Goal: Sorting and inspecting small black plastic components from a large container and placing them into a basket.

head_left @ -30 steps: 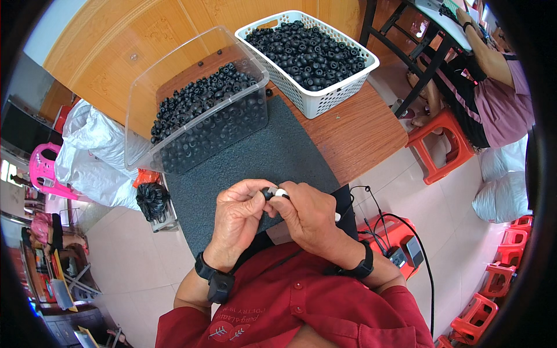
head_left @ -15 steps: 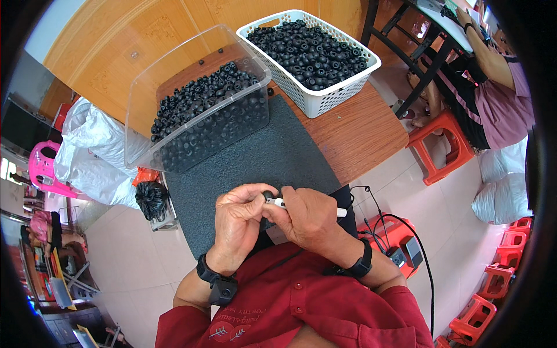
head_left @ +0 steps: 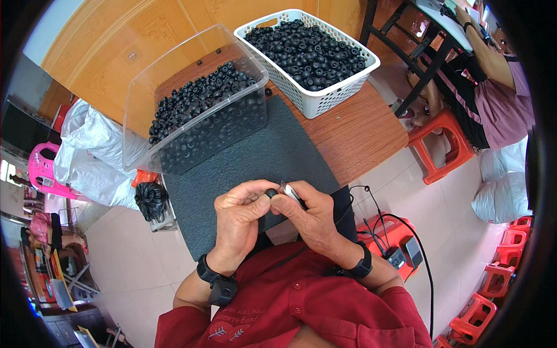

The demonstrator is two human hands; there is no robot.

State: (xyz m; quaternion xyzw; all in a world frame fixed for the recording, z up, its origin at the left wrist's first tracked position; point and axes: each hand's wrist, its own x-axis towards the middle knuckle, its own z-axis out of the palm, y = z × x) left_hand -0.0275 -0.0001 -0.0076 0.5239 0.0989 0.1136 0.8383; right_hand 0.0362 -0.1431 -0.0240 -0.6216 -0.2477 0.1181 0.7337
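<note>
Between the thumb and fingers of my left hand is a small round black ring-like piece, held over the near part of a dark textured mat. My right hand is closed round a small white-handled knife; its thin tip shows beside the black piece, and the fingers cover most of the rest. The two thumbs nearly meet. Beyond my hands, a clear plastic bin holds many similar black pieces. A white perforated basket to its right is heaped with more.
The mat lies partly on a brown wooden table. On the right, a red stool carries cables and small devices. Another person sits at the far right on a red stool. White sacks and a black bag are at left.
My right hand has turned, so the knife, which lay sideways with its handle end out to the right, now points up and away. My left hand keeps its pinch on the black piece.
</note>
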